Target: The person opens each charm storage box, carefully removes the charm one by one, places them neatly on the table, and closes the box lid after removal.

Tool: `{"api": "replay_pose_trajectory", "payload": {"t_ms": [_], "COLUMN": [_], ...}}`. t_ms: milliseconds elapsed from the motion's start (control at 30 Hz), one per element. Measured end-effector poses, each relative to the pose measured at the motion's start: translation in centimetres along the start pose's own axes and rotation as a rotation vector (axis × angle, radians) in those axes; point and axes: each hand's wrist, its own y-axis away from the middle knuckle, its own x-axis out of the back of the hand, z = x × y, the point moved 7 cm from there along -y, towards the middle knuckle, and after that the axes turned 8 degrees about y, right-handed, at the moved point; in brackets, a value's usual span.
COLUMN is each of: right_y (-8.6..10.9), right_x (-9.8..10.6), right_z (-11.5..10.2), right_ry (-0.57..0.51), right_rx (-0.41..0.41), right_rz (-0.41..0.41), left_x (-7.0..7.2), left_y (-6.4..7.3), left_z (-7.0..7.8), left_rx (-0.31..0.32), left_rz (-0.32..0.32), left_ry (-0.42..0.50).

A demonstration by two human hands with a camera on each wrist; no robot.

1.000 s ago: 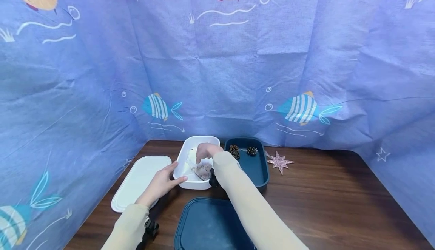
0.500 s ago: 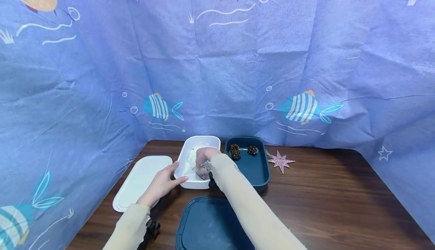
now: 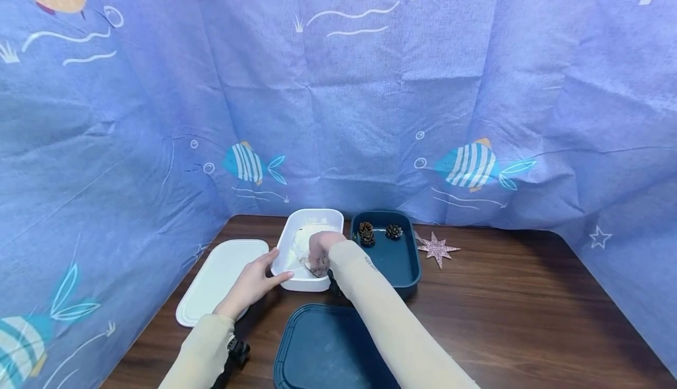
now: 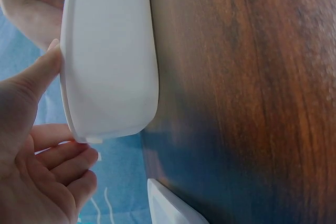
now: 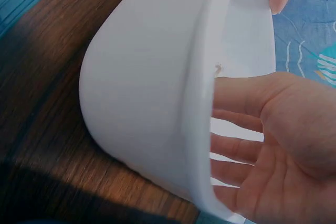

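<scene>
Blue printed cloth (image 3: pixel 359 118) hangs behind a wooden table (image 3: pixel 502 307); on it, a white box (image 3: pixel 307 285) holds a mottled thing (image 3: pixel 320 270); the right hand (image 3: pixel 324 245) reaches inside, fingertips hidden, grip impossible to tell; the left hand (image 3: pixel 252 283), thumb and forefinger spread wide, touches the near-left corner; just right, a dark box (image 3: pixel 396 265) holds pinecones (image 3: pixel 366 235).

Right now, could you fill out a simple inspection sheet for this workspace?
Surface: dark wood-grain table.
Job's things: white container with a mostly hidden pale bundle; blue container with pine cones; white lid; blue lid.
Clutter: possibly the glittery star beside the blue container.
Grips: left hand holds the white container's near-left corner; right hand reaches inside, its hold unclear.
Cables: nothing seen.
Surroundings: blue fish-patterned fabric behind and at both sides.
</scene>
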Motion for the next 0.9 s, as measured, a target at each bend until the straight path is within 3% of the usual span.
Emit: {"api": "replay_pose_trajectory", "payload": {"t_ms": [267,800,900], "right_y": [0.6,1.0,1.3], "right_x": [0.2,-0.3,-0.5], "right_z": [0.1,0.5,0.4], "right_ry": [0.089,-0.059,-0.041], "right_rx": [0.008,0.026,0.034], "right_rz": [0.059,0.069,0.056], "left_x": [0.1,-0.1,-0.1], "left_y": [-0.1,0.1,0.1], "left_z": [0.1,-0.1,-0.1], "left_rx": [-0.002,0.007,0.006], "left_rz": [0.004,-0.001,0.003], "left_ry": [-0.020,-0.003,-0.004]}}
